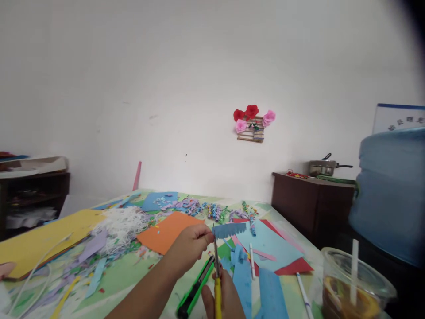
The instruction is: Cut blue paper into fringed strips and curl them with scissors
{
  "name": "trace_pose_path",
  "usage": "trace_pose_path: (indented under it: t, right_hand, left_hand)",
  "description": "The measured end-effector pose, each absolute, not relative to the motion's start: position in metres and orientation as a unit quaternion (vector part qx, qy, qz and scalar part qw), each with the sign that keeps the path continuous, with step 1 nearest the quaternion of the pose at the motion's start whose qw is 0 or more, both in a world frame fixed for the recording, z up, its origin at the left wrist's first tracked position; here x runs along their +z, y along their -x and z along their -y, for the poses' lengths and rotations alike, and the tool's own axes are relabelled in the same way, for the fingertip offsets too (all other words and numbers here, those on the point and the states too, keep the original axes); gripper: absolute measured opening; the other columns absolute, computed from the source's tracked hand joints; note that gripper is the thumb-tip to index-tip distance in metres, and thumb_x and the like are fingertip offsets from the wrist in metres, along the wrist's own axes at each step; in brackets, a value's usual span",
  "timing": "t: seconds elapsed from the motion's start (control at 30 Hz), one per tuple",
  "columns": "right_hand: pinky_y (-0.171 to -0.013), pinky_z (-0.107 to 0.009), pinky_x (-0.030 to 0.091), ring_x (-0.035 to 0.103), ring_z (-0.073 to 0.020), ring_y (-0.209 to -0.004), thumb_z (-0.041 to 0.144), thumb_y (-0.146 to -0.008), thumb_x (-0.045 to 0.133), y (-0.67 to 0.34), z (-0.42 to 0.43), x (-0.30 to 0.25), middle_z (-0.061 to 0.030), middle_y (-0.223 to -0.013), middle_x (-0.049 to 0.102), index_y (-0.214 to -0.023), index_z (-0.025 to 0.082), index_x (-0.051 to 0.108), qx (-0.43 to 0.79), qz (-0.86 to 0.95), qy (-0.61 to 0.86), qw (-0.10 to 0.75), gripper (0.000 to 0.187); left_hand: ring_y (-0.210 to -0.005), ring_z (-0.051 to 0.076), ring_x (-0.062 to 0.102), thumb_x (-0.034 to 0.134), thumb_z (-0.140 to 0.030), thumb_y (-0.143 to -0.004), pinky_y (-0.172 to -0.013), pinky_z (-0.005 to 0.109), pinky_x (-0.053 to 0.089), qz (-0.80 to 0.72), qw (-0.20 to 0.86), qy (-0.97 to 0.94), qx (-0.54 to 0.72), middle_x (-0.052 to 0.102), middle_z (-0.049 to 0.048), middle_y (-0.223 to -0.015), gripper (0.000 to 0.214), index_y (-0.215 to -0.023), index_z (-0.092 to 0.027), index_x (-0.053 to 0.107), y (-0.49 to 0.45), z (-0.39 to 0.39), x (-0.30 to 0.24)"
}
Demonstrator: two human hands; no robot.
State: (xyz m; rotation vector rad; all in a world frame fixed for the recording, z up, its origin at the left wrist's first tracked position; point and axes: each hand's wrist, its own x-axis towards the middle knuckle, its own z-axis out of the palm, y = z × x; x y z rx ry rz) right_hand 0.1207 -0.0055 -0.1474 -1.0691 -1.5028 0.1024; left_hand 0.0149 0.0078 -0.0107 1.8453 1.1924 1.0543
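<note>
My left hand point(190, 246) is closed in a pinch at the left end of a blue fringed paper strip point(229, 230), which stretches out to the right above the table. Yellow-handled scissors point(217, 283) are gripped in my right hand point(229, 293), blades pointing up and away. The blade tips meet the strip close to my left fingertips; whether they are parted is hard to make out. Beside the scissors, to their left, lies a green box cutter point(195, 288). Blue paper pieces point(241, 279) are to the right of my right hand.
Orange paper point(171, 230), white paper shreds point(121, 230) and yellow sheets point(53, 235) cover the left side. Light blue paper point(274, 246) over red, and white pens point(252, 261), lie right. A drink cup point(355, 283) stands front right. Part of another person's hand point(6, 269) shows far left.
</note>
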Motion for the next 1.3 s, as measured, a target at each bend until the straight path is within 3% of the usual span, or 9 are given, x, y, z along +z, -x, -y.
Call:
trace_pose_path:
  t: [0.27, 0.47, 0.67, 0.9, 1.13, 1.3]
  right_hand:
    - [-0.059, -0.027, 0.046, 0.060, -0.0212, -0.070, 0.044, -0.078, 0.045, -0.123, 0.014, -0.136, -0.0079, -0.080, 0.061, -0.093, 0.018, 0.048, 0.110, 0.663, 0.439, 0.596, 0.030]
    - [-0.066, -0.029, 0.043, 0.056, -0.0205, -0.070, 0.044, -0.077, 0.044, -0.127, 0.018, -0.129, -0.0061, -0.078, 0.057, -0.098, 0.016, 0.048, 0.161, 0.674, 0.427, 0.581, 0.035]
    - [-0.068, -0.031, 0.040, 0.055, -0.0225, -0.073, 0.038, -0.075, 0.043, -0.129, 0.019, -0.126, -0.0053, -0.074, 0.054, -0.095, 0.017, 0.047, 0.162, 0.684, 0.419, 0.575, 0.030]
    - [-0.055, -0.027, 0.042, 0.055, -0.0185, -0.060, 0.040, -0.074, 0.046, -0.133, 0.016, -0.125, -0.0049, -0.071, 0.059, -0.091, 0.016, 0.048, 0.153, 0.685, 0.434, 0.565, 0.029]
    - [-0.064, -0.028, 0.045, 0.058, -0.0201, -0.069, 0.053, -0.075, 0.042, -0.132, 0.013, -0.127, -0.0066, -0.078, 0.062, -0.096, 0.016, 0.049, 0.132, 0.685, 0.422, 0.578, 0.042]
    - [-0.062, -0.028, 0.048, 0.061, -0.0215, -0.069, 0.058, -0.077, 0.039, -0.125, 0.009, -0.140, -0.0077, -0.078, 0.063, -0.094, 0.018, 0.049, 0.102, 0.659, 0.446, 0.596, 0.045]
  left_hand:
    - [-0.041, 0.007, 0.029, 0.042, -0.029, -0.071, -0.041, 0.019, 0.024, -0.442, 0.353, -0.715, 0.412, 0.032, -0.0088, -0.044, 0.019, -0.057, -0.018, 0.044, -0.015, -0.009, -0.015]
    - [-0.040, 0.007, 0.027, 0.042, -0.031, -0.073, -0.041, 0.019, 0.023, -0.429, 0.352, -0.723, 0.411, 0.031, -0.0093, -0.043, 0.023, -0.054, -0.018, 0.040, -0.015, -0.008, -0.017]
    - [-0.039, 0.006, 0.027, 0.043, -0.030, -0.072, -0.040, 0.018, 0.022, -0.418, 0.368, -0.719, 0.416, 0.030, -0.0092, -0.044, 0.022, -0.054, -0.018, 0.039, -0.017, -0.009, -0.019]
    - [-0.037, 0.006, 0.024, 0.046, -0.031, -0.070, -0.038, 0.018, 0.018, -0.406, 0.411, -0.704, 0.413, 0.029, -0.0099, -0.039, 0.020, -0.055, -0.018, 0.043, -0.013, -0.009, -0.015]
    - [-0.036, 0.005, 0.019, 0.051, -0.039, -0.063, -0.038, 0.019, 0.015, -0.372, 0.466, -0.696, 0.400, 0.026, -0.0109, -0.038, 0.024, -0.054, -0.019, 0.040, -0.007, -0.007, -0.007]
    - [-0.039, 0.006, 0.017, 0.051, -0.038, -0.067, -0.039, 0.020, 0.013, -0.396, 0.427, -0.703, 0.409, 0.022, -0.0103, -0.043, 0.024, -0.056, -0.019, 0.040, -0.006, -0.009, -0.010]
